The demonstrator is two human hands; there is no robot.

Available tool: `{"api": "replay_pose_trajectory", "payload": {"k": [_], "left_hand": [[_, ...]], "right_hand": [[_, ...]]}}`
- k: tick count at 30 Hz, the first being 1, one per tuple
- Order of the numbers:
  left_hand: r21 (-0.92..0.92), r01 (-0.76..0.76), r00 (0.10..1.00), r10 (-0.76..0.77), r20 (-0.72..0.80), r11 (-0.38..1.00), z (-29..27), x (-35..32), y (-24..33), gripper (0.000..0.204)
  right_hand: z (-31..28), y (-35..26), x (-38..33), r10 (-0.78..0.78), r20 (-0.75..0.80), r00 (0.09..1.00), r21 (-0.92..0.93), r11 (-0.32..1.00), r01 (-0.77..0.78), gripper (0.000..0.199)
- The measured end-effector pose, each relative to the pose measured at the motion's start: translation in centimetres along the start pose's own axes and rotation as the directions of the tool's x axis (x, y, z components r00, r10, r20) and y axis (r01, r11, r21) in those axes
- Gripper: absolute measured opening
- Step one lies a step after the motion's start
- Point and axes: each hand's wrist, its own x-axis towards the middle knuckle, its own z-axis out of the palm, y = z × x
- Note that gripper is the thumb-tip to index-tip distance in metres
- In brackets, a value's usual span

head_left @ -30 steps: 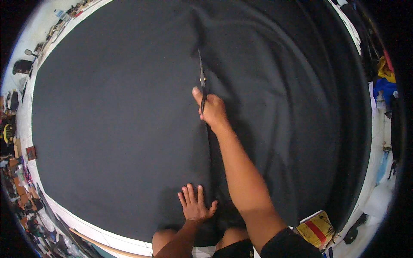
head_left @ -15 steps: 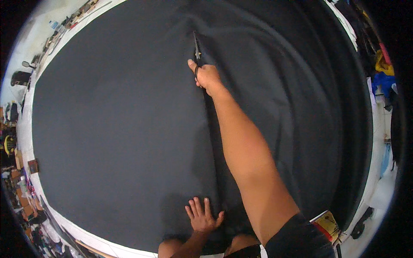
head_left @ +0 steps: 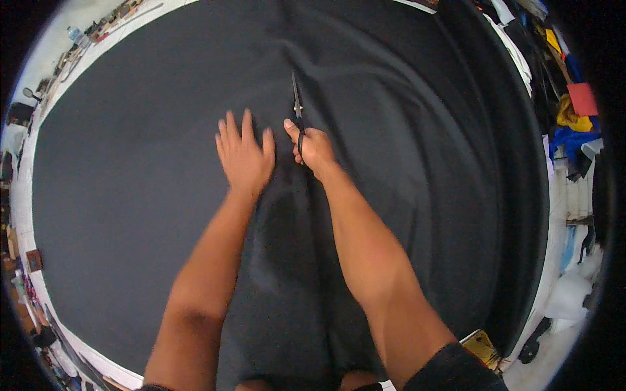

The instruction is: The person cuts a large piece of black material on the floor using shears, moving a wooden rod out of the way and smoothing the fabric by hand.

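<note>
Black-handled scissors (head_left: 298,109), plain dark cloth (head_left: 143,176)

The large black sheet (head_left: 130,195) looks like cloth or soft synthetic leather, smooth and mostly matt, with a weak sheen along its folds. The scissors (head_left: 298,107) have blades of grey metal; their black handles (head_left: 300,141) seem to be plastic. The sleeve (head_left: 453,371) is of matt black cloth.

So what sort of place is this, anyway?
Probably a home or small workshop: a large black sheet covers much of the pale floor, the right hand holds scissors, and assorted clutter lines the edges.
</note>
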Motion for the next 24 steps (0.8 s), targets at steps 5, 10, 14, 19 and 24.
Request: {"api": "replay_pose_trajectory", "payload": {"k": [5, 10, 14, 19, 24], "left_hand": [[0.207, 0.08, 0.989, -0.103, 0.103, 0.975, 5.5, 3.5, -0.9, 0.071], [0.189, 0.091, 0.973, -0.128, 0.193, 0.978, 4.5, 4.2, 1.3, 0.072], [0.2, 0.128, 0.953, -0.176, 0.246, 0.971, 3.5, 4.1, 0.7, 0.073], [0.171, 0.159, 0.933, -0.204, 0.295, 0.972, 3.4, 4.6, 0.6, 0.074], [0.153, 0.16, 0.921, -0.204, 0.333, 0.975, 3.9, 4.8, 1.2, 0.074]], "right_hand": [[-0.1, -1.0, -0.6, 0.067, 0.115, 0.991, 0.075, 0.994, -0.076, 0.055], [-1.6, -1.3, -1.2, 0.074, 0.1, 0.992, 0.097, 0.992, -0.084, 0.051], [-1.2, -3.2, -0.5, 0.149, 0.114, 0.982, 0.141, 0.976, -0.165, 0.05], [-0.1, -7.8, 8.9, 0.11, 0.074, 0.991, 0.07, 0.991, -0.116, 0.054], [-0.9, -12.2, 19.1, 0.036, 0.006, 0.999, 0.07, 0.997, -0.036, 0.055]]}}
